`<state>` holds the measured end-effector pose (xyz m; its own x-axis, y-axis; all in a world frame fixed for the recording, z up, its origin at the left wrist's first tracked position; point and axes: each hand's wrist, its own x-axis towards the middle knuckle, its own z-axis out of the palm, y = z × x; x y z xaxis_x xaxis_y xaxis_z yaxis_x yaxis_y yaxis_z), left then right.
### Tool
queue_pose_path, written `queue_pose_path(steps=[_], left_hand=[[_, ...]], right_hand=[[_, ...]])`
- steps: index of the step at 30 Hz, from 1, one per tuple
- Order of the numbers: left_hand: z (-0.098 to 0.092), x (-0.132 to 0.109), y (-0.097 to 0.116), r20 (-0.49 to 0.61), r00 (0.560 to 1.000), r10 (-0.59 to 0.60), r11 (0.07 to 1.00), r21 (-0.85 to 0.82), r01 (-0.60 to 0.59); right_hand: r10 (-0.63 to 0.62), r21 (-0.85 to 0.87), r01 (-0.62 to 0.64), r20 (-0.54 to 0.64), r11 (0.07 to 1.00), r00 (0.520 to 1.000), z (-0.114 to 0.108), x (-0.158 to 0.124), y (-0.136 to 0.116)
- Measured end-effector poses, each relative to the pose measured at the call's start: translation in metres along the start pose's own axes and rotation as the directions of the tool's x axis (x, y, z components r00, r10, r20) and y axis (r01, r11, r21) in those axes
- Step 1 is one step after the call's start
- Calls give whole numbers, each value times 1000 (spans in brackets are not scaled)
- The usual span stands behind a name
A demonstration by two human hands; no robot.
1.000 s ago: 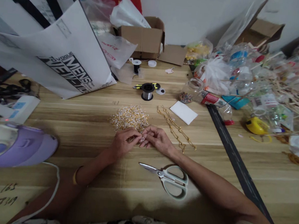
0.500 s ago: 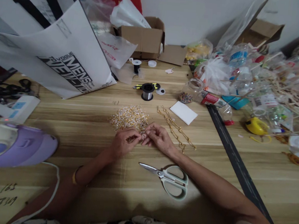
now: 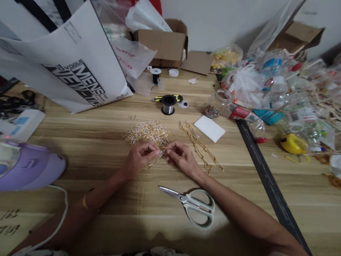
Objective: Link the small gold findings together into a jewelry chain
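Note:
My left hand (image 3: 140,157) is closed in a pinch at the near edge of a pile of small gold and silver pieces (image 3: 148,132). Close beside it, my right hand (image 3: 181,157) also pinches, its fingertips a short gap from the left ones. Whatever the fingertips hold is too small to make out. A few thin gold pieces (image 3: 152,164) lie under the left fingers. Right of my right hand, gold chains (image 3: 198,146) stretch across the wooden table. Scissors with pale grey handles (image 3: 201,206) lie nearer my body, blades pointing left.
Behind the pile stand a wire spool (image 3: 168,106) and a glass jar of beads (image 3: 214,106); a white card (image 3: 209,128) lies nearby. A purple appliance (image 3: 35,168) and a large paper bag (image 3: 74,64) are on the left. Plastic bottles and bags (image 3: 282,82) crowd the right.
My left hand has turned and lifted slightly, showing more of its thumb and the gold pieces beneath. Both sets of fingertips have shifted a little; the gap between them is slightly wider.

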<state>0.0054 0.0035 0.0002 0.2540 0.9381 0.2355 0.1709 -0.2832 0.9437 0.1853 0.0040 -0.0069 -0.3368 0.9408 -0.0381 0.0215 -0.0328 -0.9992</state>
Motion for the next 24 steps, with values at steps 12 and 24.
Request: queue_pose_path(steps=[12,24], left_hand=[[-3,-1,-2,4,987,-158,969,-193,156],[-3,1,-1,28,987,-160,969,-186,162]], right_hand=[[-4,-15,4,8,1000,1000,1,0,0],[46,107,-54,80,993,996,2,2,3]])
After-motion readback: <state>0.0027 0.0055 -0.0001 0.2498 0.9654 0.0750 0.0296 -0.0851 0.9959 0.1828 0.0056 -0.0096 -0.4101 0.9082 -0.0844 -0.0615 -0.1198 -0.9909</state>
